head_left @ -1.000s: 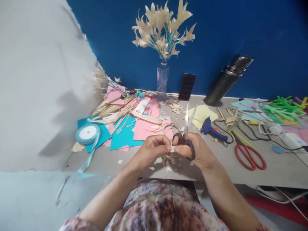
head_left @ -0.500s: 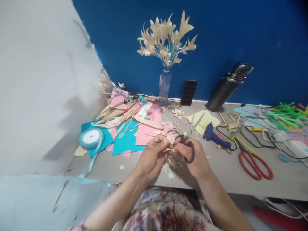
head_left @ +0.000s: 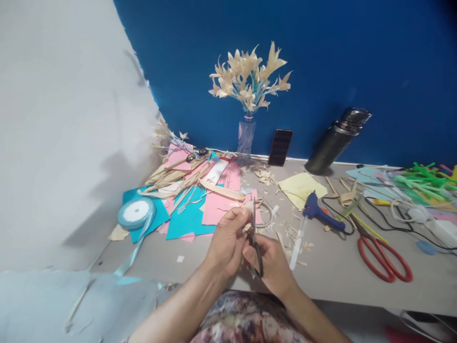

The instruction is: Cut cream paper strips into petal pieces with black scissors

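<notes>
My right hand (head_left: 273, 262) has its fingers in the handles of black-handled scissors (head_left: 253, 226). Their blades point up, look nearly closed, and stand right beside my left fingertips. With thumb and fingers pinched together, my left hand (head_left: 224, 240) grips a small pale piece (head_left: 249, 205); most of it is covered by the fingers, and its material cannot be made out. Just beyond the scissors a roll of tape (head_left: 268, 220) lies on the table. Pink paper (head_left: 217, 209) lies under and behind my left hand.
A bottle (head_left: 245, 140) of pale husk-like flowers stands at the wall beside a phone (head_left: 280, 147) and a leaning black flask (head_left: 330, 147). Rightward lie a blue glue gun (head_left: 319, 212) and red-handled scissors (head_left: 384, 259). A blue ribbon spool (head_left: 135, 213) lies left.
My right hand has moved left and turned the scissors upright; their spread blades have come together beside my left fingers. The dry fibres seen below my hands are now hidden. The view has tilted up.
</notes>
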The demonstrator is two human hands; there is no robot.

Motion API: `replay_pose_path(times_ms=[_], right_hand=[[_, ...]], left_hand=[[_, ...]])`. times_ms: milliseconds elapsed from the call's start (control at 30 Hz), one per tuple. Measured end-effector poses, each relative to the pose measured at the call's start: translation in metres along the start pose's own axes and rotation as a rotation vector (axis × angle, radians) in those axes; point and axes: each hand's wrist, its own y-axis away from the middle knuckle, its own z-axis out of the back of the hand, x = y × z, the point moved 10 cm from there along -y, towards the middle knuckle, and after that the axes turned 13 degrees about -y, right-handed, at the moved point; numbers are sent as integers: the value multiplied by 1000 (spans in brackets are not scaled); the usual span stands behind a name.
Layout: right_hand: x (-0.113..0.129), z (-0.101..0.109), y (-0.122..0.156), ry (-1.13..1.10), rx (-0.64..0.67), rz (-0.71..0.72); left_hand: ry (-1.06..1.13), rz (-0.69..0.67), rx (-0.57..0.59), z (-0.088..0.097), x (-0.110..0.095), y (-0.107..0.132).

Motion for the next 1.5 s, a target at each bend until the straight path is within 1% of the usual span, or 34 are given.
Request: replay_pose_path(times_ms=[233, 533, 867, 933, 1000, 1133, 1267, 1367, 1500], right_hand=[[-1, 2, -1, 5, -16, -15], [-2, 9, 1, 22, -60, 8], [-8, 15, 1, 28, -110, -45], [-10, 15, 1, 31, -102, -53], [-10, 12, 1, 25, -66, -47], [-4, 4, 4, 3, -1, -20], [-2, 2, 5, 1, 1, -24], [-4, 3, 5, 27, -15, -23], [-14, 7, 5, 31, -38, -85]], left_hand=[[6, 21, 2, -1, 3, -1], [22, 31, -15, -1, 8, 0], [-3, 25, -41, 1, 10, 0], [-8, 25, -31, 0, 9, 1], [-17, 13, -22, -1, 6, 2], [-22, -23, -20, -1, 0, 2], [-17, -18, -24, 0, 0, 2], [-36, -27, -30, 2, -1, 3], [-64, -49, -26, 1, -6, 5]])
